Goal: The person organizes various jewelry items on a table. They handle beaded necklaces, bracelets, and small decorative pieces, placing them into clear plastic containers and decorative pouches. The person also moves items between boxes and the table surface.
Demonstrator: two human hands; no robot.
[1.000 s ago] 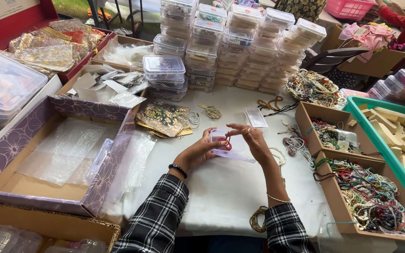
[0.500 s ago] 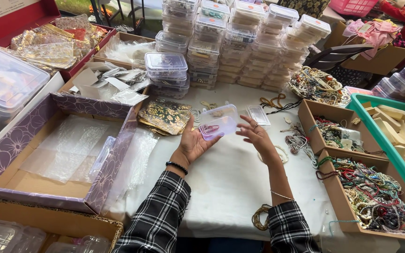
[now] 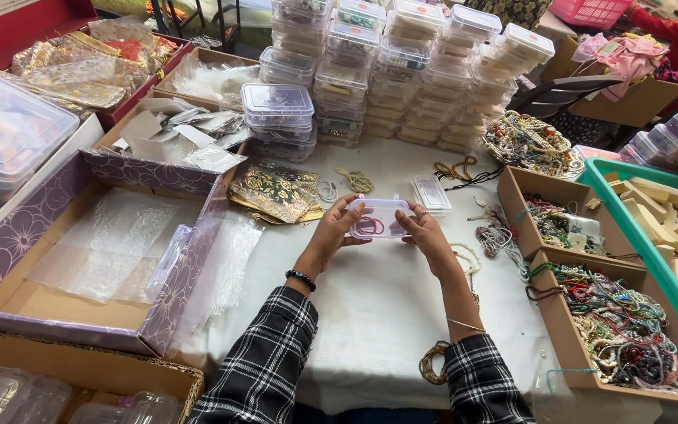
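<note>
Looking down from my head, I pinch the small clear plastic lidded box (image 3: 378, 217) with red beads inside by its short ends, left hand (image 3: 331, 234) and right hand (image 3: 425, 235) clamped above the white tablecloth (image 3: 370, 314); it seems light, thin-walled, slippery, best gripped at the corners.

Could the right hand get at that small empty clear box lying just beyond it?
Probably yes: the right hand is nearest the empty box, with only bare tablecloth between, though it now helps hold the clear case.
</note>
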